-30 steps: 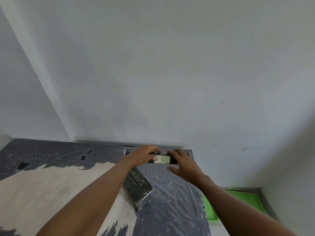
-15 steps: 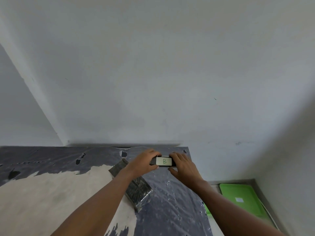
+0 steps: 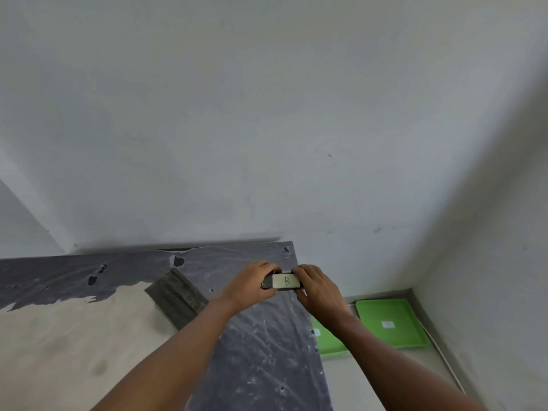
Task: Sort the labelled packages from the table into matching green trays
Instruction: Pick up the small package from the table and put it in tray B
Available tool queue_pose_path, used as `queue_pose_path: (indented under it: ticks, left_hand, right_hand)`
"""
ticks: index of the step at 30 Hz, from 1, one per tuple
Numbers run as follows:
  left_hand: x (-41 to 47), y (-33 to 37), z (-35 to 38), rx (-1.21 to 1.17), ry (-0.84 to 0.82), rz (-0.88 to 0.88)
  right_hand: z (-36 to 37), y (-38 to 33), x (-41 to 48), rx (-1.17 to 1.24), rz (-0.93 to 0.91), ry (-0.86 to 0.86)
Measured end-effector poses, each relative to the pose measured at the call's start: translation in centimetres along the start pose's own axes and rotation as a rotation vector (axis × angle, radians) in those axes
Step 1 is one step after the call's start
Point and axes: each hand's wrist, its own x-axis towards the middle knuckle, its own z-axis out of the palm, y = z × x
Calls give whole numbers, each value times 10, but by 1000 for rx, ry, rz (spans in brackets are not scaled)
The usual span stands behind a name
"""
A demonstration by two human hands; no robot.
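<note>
A small dark package [image 3: 284, 282] with a pale label marked "B" is held above the table's far right corner. My left hand [image 3: 250, 284] grips its left end and my right hand [image 3: 315, 287] grips its right end. A second dark package [image 3: 178, 295] in clear wrap lies flat on the table to the left of my left forearm. On the floor to the right lie two green trays: one [image 3: 388, 323] with a small white label, the other [image 3: 327, 341] partly hidden behind my right forearm and the table edge.
The table [image 3: 74, 327] has a worn top, dark film at the back and right, bare pale wood on the left. White walls [image 3: 267, 114] stand close behind and to the right. A white cable [image 3: 444, 360] runs along the floor beside the trays.
Both hands have carried the "B" package slightly right toward the table's corner. The view has swung right, so both green trays show more fully.
</note>
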Motion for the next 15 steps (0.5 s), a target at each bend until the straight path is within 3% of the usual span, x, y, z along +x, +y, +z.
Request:
queue_pose_path:
  ticks: [15]
  left_hand:
    - [69,184,171,56,-41,-57]
  right_hand:
    - [-86,232,-137,-19,-9,-104]
